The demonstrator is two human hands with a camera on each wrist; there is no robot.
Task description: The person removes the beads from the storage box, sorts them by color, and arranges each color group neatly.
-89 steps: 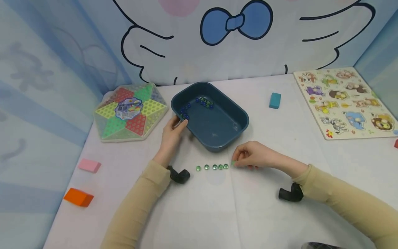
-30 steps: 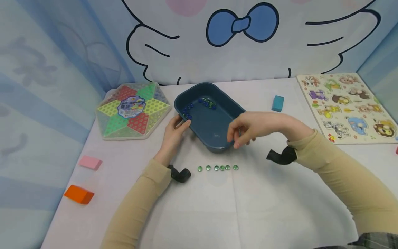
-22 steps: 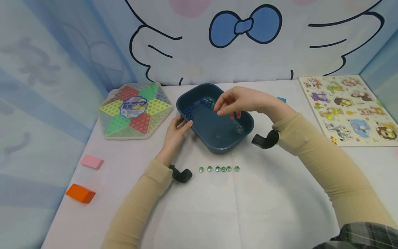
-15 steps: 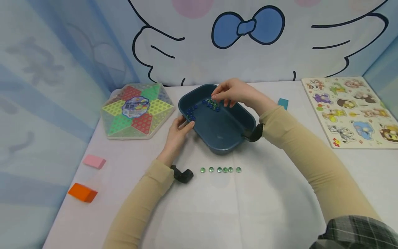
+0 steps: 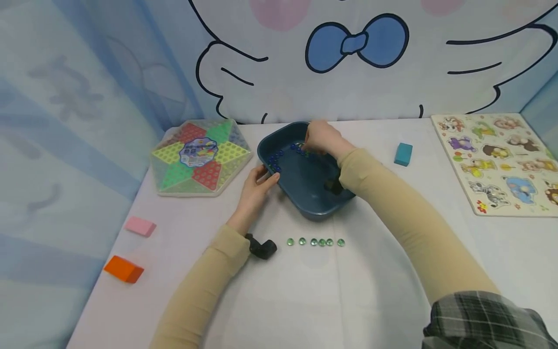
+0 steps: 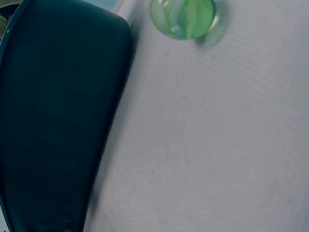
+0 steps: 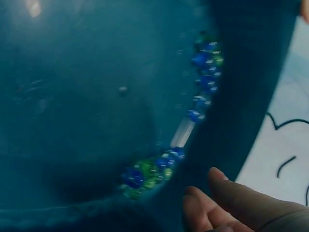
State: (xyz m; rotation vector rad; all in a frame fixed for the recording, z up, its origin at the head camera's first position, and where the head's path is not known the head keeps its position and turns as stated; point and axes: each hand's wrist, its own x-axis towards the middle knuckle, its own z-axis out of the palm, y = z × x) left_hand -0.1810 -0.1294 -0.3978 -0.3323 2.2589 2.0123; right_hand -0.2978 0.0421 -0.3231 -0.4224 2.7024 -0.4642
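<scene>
A dark teal plastic basin [image 5: 301,186] stands on the white cloth, tipped slightly. My left hand [image 5: 254,196] holds its left rim, thumb at the edge. My right hand [image 5: 323,138] reaches inside at the far end, over blue and green glass marbles [image 5: 274,160]. Seen from the right wrist, the thumb [image 7: 241,195] and fingers stand a little apart beside the marble cluster [image 7: 145,176], nothing between them. Several green marbles [image 5: 322,242] lie in a row in front of the basin; one green marble [image 6: 183,19] shows large in the left wrist view.
A hexagonal checkers board [image 5: 200,157] lies left of the basin. Pink [image 5: 140,226] and orange [image 5: 124,269] blocks sit at the left edge. To the right are a teal block [image 5: 403,154] and an animal puzzle board [image 5: 501,165]. A printed curtain hangs behind.
After leaving a green marble at the right end of the row, my right hand has risen and moved into the basin's far end. The left hand keeps its hold on the rim.
</scene>
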